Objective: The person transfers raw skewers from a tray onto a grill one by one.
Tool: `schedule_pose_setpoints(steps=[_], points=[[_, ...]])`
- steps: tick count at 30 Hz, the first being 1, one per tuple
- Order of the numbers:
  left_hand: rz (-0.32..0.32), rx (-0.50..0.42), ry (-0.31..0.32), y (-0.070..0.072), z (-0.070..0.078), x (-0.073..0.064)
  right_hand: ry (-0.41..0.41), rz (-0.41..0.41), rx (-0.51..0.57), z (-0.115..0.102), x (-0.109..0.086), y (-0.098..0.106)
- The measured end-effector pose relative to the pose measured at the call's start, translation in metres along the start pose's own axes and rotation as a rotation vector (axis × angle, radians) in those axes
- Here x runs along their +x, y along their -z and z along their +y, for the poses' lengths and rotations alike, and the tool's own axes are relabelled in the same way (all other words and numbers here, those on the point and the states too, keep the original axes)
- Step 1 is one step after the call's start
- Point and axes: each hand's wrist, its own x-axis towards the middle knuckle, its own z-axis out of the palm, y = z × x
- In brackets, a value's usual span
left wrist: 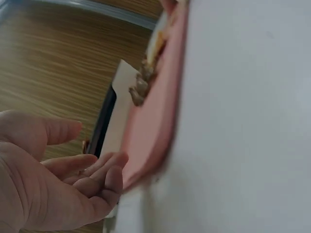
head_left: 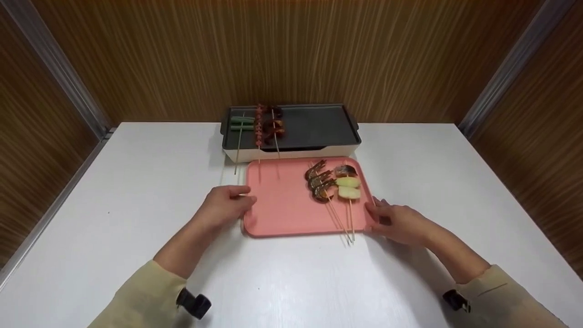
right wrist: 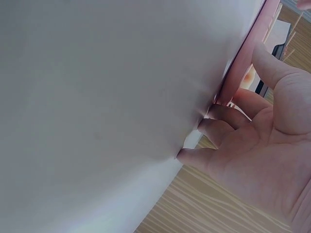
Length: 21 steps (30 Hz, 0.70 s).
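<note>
The pink tray point(head_left: 282, 205) lies at mid-frame: its left edge is at the fingertips of the left hand point(head_left: 224, 206), thumb and loosely bent fingers parted; the right hand point(head_left: 403, 223) pinches its lower-right corner (two skewers point(head_left: 349, 193) jut out nearby).
</note>
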Motion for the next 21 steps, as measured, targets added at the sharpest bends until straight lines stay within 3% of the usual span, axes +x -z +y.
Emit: schedule_pose_setpoints(steps=[5,8,15,21], points=[[0.086,0.326,-0.198,-0.001,-0.018,-0.010,-0.006,-0.007,0.010,-0.001,0.000,0.000],[0.104,0.488,-0.275,-0.003,-0.026,-0.012,0.004,-0.006,0.009,-0.001,0.000,0.000],[0.046,0.804,-0.310,-0.008,-0.035,-0.007,0.012,-0.003,-0.001,0.001,-0.001,0.001],[-0.033,0.968,-0.304,-0.009,-0.035,0.003,0.016,-0.004,-0.003,0.001,-0.001,0.001]])
